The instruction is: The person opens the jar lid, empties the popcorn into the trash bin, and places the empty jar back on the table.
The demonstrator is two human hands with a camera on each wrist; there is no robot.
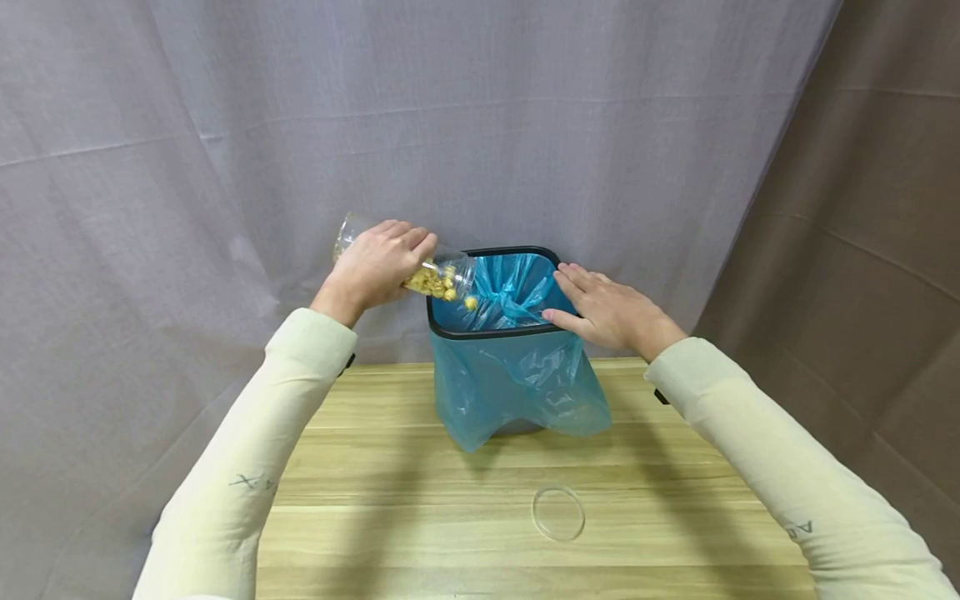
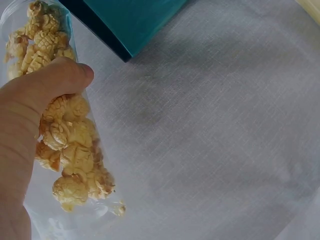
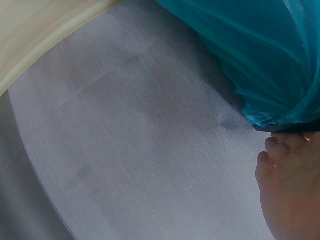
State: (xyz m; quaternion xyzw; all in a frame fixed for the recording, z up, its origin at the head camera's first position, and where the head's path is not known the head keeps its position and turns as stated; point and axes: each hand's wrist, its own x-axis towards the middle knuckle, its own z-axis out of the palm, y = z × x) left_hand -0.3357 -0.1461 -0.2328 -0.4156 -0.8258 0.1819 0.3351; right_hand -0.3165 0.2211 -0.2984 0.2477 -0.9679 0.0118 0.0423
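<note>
My left hand [image 1: 386,258] grips a clear plastic jar [image 1: 463,271] around its middle. The jar is tipped on its side with its mouth lower, over the left rim of a trash bin [image 1: 498,335]. Inside lies yellow popcorn [image 2: 75,145], and one piece [image 1: 471,303] is at the jar's mouth. In the left wrist view the thumb [image 2: 55,82] lies across the jar. A blue plastic bag [image 1: 517,375] lines the bin and hangs over its outside. My right hand [image 1: 603,308] rests on the bin's right rim, fingers extended, thumb apart; its fingertips meet the rim in the right wrist view.
The bin stands at the far side of a light wooden table [image 1: 360,467]. A thin clear ring [image 1: 534,510] lies on the table in front of it. Grey cloth [image 1: 480,125] hangs right behind the bin, and darker cloth [image 1: 862,250] is at the right.
</note>
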